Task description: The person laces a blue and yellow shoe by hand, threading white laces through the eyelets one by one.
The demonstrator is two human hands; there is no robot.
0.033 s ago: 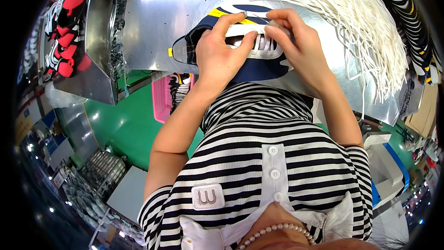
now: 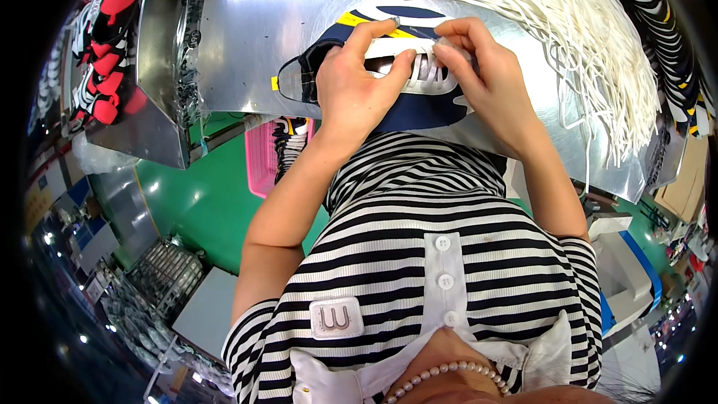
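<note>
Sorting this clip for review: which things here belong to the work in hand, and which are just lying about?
In hand:
- left hand and right hand, both on the navy shoe upper
- metal worktable under it

Lying about:
- bundle of white laces
- pink basket
- red and black uppers

A shoe factory floor. A bare metal workbench (image 2: 247,37) carries a heap of white laces (image 2: 591,45) at 1 o'clock. Stacked shoe uppers (image 2: 101,52) sit at 10 o'clock above a green floor (image 2: 187,194).
</note>
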